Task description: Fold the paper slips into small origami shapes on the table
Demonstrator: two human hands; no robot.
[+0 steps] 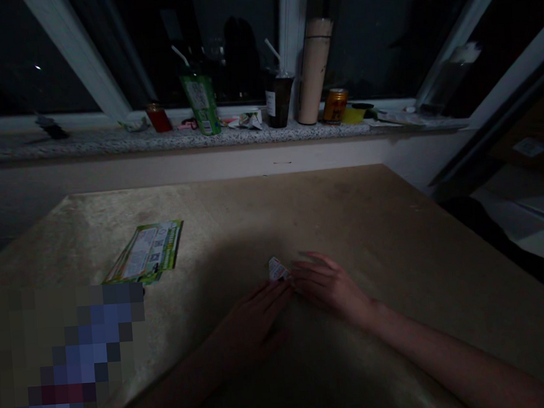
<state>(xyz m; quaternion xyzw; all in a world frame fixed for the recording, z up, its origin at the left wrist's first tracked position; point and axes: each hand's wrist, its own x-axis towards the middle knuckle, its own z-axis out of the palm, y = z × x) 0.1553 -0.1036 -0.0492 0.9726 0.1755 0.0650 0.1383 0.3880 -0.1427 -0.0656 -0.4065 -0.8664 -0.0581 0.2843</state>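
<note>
A small folded piece of printed paper (pixel 278 269) lies on the tan table (pixel 371 222) in front of me. My left hand (pixel 252 320) rests flat on the table with its fingers stretched toward the paper's lower edge, fingertips touching it. My right hand (pixel 326 284) lies beside the paper on its right, fingers spread and extended, fingertips at the paper's edge. Neither hand is closed around it. The light is dim.
A stack of green printed leaflets (pixel 147 253) lies on the table at the left. A blurred patch (pixel 73 367) covers the lower left. On the stone windowsill (pixel 63 144) stand a green cup (pixel 201 103), a dark cup (pixel 278 98), a tall beige flask (pixel 313 70) and cans.
</note>
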